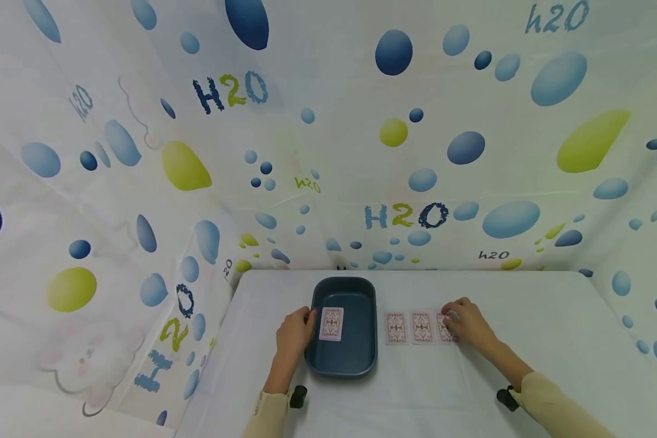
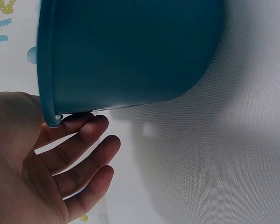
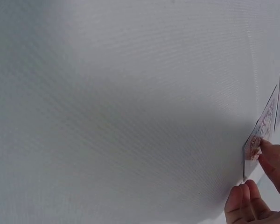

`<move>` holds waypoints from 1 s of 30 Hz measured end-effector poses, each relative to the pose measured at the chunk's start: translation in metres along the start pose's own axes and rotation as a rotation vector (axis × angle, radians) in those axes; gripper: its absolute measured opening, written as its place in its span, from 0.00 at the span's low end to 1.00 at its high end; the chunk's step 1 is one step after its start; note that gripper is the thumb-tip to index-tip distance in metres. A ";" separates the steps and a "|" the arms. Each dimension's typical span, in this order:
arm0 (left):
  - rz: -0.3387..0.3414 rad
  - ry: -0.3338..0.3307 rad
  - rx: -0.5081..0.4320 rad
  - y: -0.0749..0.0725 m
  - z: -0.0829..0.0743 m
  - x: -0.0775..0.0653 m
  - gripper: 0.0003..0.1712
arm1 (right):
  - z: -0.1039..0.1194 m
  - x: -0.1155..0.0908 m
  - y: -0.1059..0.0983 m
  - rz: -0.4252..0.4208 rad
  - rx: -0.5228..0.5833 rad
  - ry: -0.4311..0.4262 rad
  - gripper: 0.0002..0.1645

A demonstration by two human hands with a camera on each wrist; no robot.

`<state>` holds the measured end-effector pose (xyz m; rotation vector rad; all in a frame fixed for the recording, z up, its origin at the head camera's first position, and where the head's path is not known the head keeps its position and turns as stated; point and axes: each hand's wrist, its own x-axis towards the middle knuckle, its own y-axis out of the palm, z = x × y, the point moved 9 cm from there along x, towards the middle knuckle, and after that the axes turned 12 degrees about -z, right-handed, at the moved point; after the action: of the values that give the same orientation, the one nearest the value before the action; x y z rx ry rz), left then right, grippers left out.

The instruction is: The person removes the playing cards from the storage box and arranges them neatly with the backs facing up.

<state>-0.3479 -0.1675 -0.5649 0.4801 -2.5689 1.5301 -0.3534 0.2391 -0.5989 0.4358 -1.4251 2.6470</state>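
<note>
A dark teal tray point(image 1: 358, 344) stands on the white-covered table, with one patterned playing card point(image 1: 331, 324) lying back up at its left side. My left hand point(image 1: 291, 334) grips the tray's left rim; in the left wrist view its fingers reach beneath the edge, and the thumb is hidden. To the tray's right, three playing cards lie in a row: a left card point(image 1: 396, 328), a middle card point(image 1: 422, 328) and a right card point(image 1: 448, 333). My right hand point(image 1: 469, 324) holds the right card at its edges, partly covering it. Curled fingers point(image 3: 245, 198) meet that card's edge in the right wrist view.
White table surface point(image 1: 536, 322) extends to the right of the cards and in front of the tray. Behind the table hangs a white sheet point(image 1: 334, 158) printed with blue and green drops, and more of it covers both sides.
</note>
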 end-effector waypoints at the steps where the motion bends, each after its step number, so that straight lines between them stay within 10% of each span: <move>1: 0.002 -0.001 0.000 0.000 0.000 0.000 0.18 | 0.001 0.000 0.000 -0.002 0.005 -0.006 0.10; 30: -0.008 -0.006 -0.007 -0.004 -0.002 -0.001 0.18 | 0.071 0.020 0.015 0.033 0.040 -0.151 0.50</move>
<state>-0.3458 -0.1675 -0.5610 0.4950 -2.5725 1.5193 -0.3616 0.1710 -0.5678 0.6348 -1.4331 2.7241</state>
